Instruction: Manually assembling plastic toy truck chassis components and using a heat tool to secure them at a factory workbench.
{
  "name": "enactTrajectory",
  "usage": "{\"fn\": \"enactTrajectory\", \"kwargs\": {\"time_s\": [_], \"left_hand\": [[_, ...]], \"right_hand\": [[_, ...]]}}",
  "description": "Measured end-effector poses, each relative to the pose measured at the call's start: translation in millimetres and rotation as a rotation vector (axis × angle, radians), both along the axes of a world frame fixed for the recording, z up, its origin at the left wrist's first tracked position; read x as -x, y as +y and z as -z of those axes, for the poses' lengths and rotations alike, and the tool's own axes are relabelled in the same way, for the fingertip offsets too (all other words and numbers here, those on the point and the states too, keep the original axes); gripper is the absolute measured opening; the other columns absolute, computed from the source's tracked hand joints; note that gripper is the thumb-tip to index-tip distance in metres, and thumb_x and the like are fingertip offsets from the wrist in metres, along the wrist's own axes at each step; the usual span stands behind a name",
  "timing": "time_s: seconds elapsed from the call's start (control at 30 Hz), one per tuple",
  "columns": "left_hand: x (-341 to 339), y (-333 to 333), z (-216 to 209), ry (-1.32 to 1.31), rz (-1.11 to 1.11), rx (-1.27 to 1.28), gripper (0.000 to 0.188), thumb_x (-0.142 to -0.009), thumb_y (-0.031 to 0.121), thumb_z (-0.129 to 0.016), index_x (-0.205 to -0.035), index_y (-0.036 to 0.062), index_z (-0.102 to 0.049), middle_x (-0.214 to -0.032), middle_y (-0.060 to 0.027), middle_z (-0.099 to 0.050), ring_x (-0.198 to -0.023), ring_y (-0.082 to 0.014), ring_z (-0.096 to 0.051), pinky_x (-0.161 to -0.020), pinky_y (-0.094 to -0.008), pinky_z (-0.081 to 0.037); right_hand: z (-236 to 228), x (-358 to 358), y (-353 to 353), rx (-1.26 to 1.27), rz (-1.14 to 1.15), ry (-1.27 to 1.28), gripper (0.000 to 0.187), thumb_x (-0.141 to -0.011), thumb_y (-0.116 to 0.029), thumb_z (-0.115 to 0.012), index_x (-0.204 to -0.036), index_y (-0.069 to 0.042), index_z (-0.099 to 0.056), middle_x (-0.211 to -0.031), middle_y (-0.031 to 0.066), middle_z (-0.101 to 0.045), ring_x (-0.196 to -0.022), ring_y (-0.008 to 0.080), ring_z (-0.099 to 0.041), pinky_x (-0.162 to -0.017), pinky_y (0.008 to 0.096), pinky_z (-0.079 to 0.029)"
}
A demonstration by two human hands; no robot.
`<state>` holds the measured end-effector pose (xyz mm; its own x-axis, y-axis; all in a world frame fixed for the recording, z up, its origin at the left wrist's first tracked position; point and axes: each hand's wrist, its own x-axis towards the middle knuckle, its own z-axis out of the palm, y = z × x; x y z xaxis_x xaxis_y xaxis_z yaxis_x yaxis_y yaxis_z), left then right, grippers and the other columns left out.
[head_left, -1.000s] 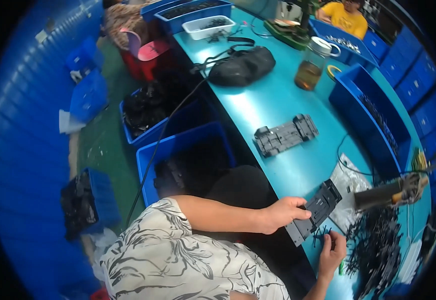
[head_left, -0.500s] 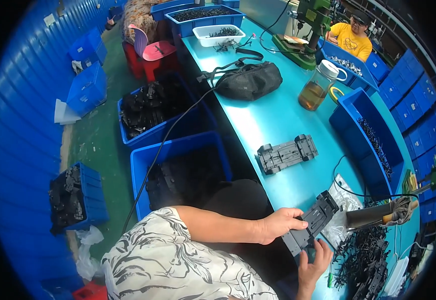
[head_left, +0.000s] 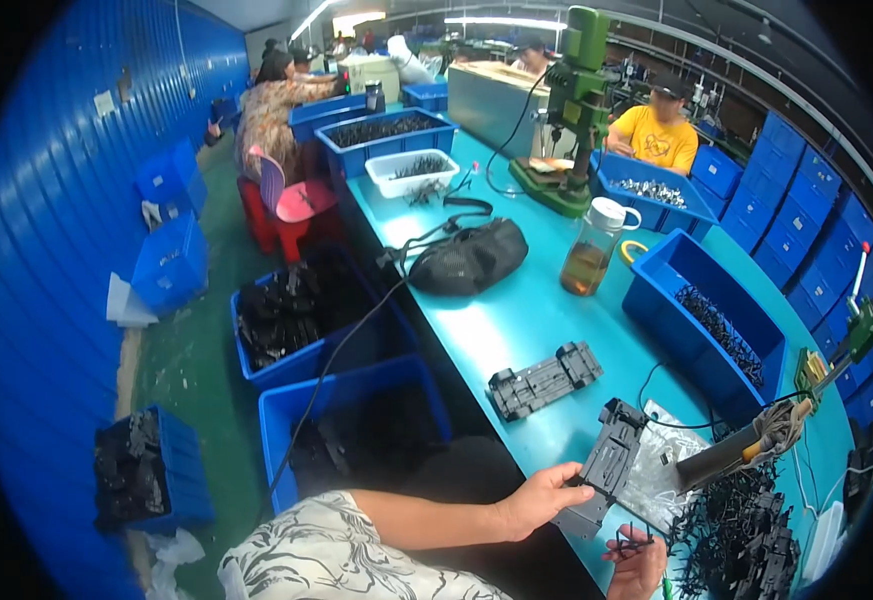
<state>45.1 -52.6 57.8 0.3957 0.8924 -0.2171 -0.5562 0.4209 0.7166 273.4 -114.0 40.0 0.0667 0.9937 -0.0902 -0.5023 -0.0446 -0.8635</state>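
Note:
My left hand [head_left: 538, 503] grips the near end of a black plastic toy-car chassis [head_left: 613, 452], thumb on top, over the table's front edge. Just below it, my right hand [head_left: 640, 574] is palm up with curled fingers around a few thin black plastic parts [head_left: 632, 541]; their exact kind is too small to tell. A second black chassis [head_left: 546, 380] lies on the teal table [head_left: 466, 345] beyond my left hand. Next to the held chassis is a clear plastic bag [head_left: 662, 468], with a heap of thin black parts [head_left: 726, 525] right of it.
A blue bin of small black parts [head_left: 646, 270], a bottle of brown liquid [head_left: 588, 250], a black pouch [head_left: 471, 258] and a green drill press [head_left: 571, 120] stand on the table. Blue bins [head_left: 268, 400] sit on the floor at left. A person in a yellow shirt [head_left: 656, 138] sits across.
The head view has tilted up, so the scene sits lower. My right hand has come away from the chassis and now shows thin black parts in its fingers. My left hand keeps its hold.

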Motion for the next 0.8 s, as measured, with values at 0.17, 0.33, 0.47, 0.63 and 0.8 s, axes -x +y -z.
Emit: {"fn": "enactTrajectory", "kwargs": {"time_s": [0.17,0.33,0.47,0.63,0.8], "left_hand": [[-9,-4,8,-0.008,0.009,-0.061,0.031,-0.094,0.009,-0.053,-0.124,0.0021,-0.050,-0.109,-0.0032,-0.061,-0.099,-0.0096,-0.057,-0.090,-0.0254,-0.045],[-12,-6,6,-0.042,0.060,-0.041,0.032,-0.094,0.009,-0.051,-0.126,0.0017,-0.049,-0.108,-0.0048,-0.062,-0.097,-0.0125,-0.060,-0.087,-0.0285,-0.049],[-8,-7,4,-0.024,0.098,-0.048,0.033,-0.094,0.011,-0.052,-0.125,0.0009,-0.049,-0.107,-0.0042,-0.062,-0.094,-0.0098,-0.059,-0.086,-0.0258,-0.048],[-6,-5,3,-0.052,0.061,0.020,0.035,-0.092,0.011,-0.056,-0.124,-0.0012,-0.048,-0.107,-0.0045,-0.061,-0.092,-0.0094,-0.059,-0.085,-0.0253,-0.048],[-4,1,16,-0.035,0.049,-0.010,0.038,-0.089,0.005,-0.059,-0.124,-0.0014,-0.048,-0.108,-0.0067,-0.062,-0.097,-0.0118,-0.058,-0.089,-0.0280,-0.046]], "right_hand": [[-3,28,-1,-0.040,0.015,-0.026,0.023,-0.094,-0.018,-0.051,-0.096,0.003,-0.057,-0.089,0.0124,-0.063,-0.077,0.0176,-0.059,-0.073,0.0307,-0.050],[-31,59,3,0.069,0.013,-0.298,0.019,-0.093,-0.017,-0.052,-0.091,-0.002,-0.063,-0.085,0.0055,-0.063,-0.072,0.0105,-0.054,-0.063,0.0221,-0.041],[-39,73,1,0.044,0.114,-0.398,0.019,-0.093,-0.016,-0.052,-0.080,-0.004,-0.059,-0.070,-0.0011,-0.053,-0.065,0.0075,-0.045,-0.060,0.0217,-0.035],[-9,65,6,-0.021,0.154,-0.660,0.020,-0.093,-0.015,-0.052,-0.079,-0.003,-0.058,-0.070,0.0013,-0.050,-0.066,0.0092,-0.044,-0.060,0.0261,-0.037],[-33,82,9,-0.306,0.332,-1.100,0.018,-0.092,-0.014,-0.052,-0.084,0.000,-0.061,-0.076,0.0117,-0.055,-0.069,0.0239,-0.051,-0.064,0.0349,-0.042]]}}
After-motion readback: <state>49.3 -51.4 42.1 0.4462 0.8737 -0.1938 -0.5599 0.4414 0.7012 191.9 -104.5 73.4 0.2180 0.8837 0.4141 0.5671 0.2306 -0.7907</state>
